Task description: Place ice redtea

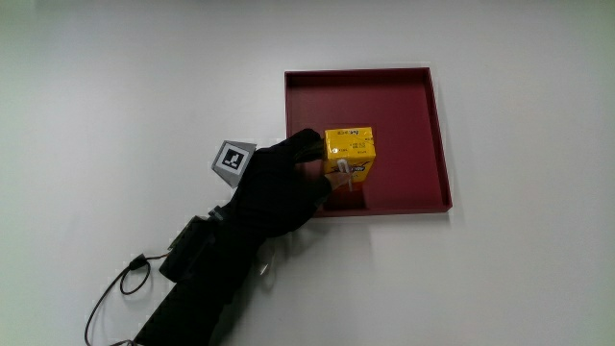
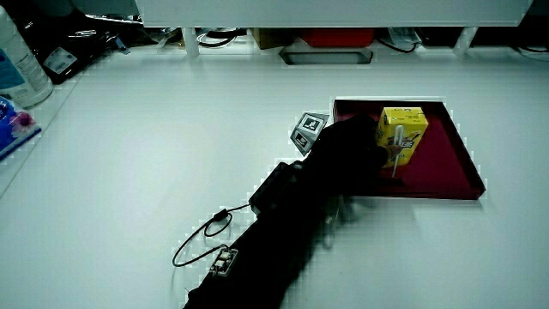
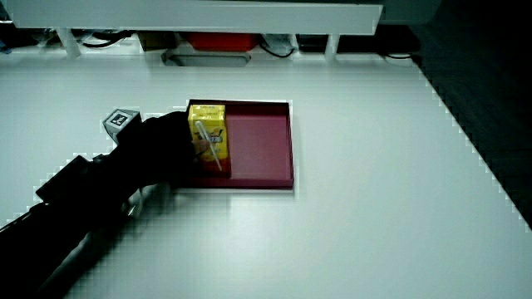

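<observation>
A yellow ice redtea carton (image 1: 350,155) stands upright in the dark red tray (image 1: 408,106) on the white desk (image 1: 115,86), in the part of the tray nearer to the person, close to its near wall. The gloved hand (image 1: 279,183) reaches over the tray's edge with its fingers (image 1: 309,146) wrapped against the carton's side, gripping it. A straw in its wrapper shows on the carton's face in both side views. The patterned cube (image 1: 233,160) sits on the back of the hand, and a thin black cable (image 1: 120,284) loops on the desk beside the forearm
</observation>
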### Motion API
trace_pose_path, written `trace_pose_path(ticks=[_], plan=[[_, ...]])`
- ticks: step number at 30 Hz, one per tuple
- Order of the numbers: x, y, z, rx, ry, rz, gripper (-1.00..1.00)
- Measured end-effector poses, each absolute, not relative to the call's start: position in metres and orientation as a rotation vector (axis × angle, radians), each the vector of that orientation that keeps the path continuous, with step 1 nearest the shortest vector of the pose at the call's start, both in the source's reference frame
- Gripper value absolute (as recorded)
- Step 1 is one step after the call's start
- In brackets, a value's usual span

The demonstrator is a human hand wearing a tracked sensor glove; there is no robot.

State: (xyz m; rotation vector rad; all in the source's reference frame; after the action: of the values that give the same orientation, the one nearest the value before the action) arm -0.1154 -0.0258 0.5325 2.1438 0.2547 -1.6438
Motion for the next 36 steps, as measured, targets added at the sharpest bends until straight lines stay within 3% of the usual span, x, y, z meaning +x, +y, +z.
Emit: trace_pose_path(ticks=[11,14,17,22,28,36], plan=[[-0.12,-0.024,0.525,2.127,0.225,-1.653,-0.61],[-0.126,-0.024,0.52,2.012,0.206,-1.775,-0.71],[-0.136,-0.027,0.512,2.083,0.245,-1.638,-0.82],[-0.15,-0.029,0.488,1.923,0.274,-1.654,-1.0],[-0.174,-0.034,0.46,1.813,0.313,-1.661,-1.0],[-0.204,-0.04,0.435,1.929,0.417,-1.57,-1.0]])
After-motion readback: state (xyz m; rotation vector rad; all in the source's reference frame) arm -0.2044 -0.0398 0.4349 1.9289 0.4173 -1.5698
